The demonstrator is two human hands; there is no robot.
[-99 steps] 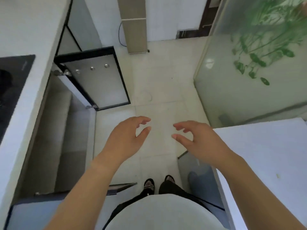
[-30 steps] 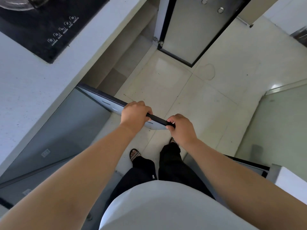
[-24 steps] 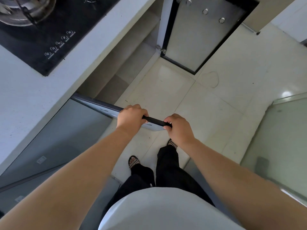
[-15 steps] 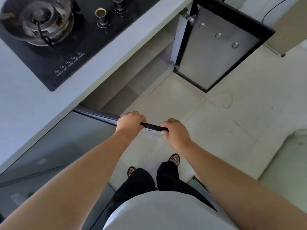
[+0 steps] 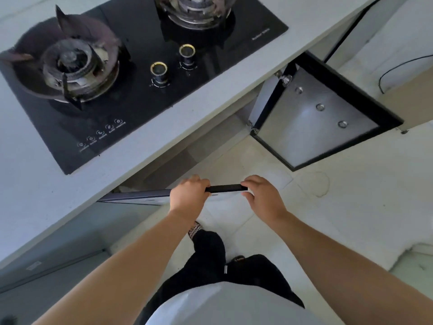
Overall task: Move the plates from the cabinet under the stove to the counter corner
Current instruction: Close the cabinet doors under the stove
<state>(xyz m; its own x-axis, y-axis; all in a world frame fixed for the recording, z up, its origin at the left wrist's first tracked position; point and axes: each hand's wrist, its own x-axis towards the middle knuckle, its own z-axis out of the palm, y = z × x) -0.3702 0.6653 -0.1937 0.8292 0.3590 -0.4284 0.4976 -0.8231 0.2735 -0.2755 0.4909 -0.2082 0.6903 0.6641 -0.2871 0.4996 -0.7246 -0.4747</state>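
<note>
At centre frame, fingers (image 5: pixel 196 181) of the left hand (image 5: pixel 187 197) and right hand (image 5: pixel 263 195) are curling round the dark top edge of a cabinet door (image 5: pixel 225 188). They are risking a pinch if the door is swinging shut. Under the stove (image 5: pixel 140 66), the cabinet (image 5: pixel 199 151) is showing only shadowed grey shelves, and no plates are showing in view.

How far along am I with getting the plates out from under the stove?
Early. Done: the far cabinet door stands open. In hand: left hand and right hand both grip the top edge of the near door. Left: no plate is in view, so all the carrying to the counter remains.
</note>
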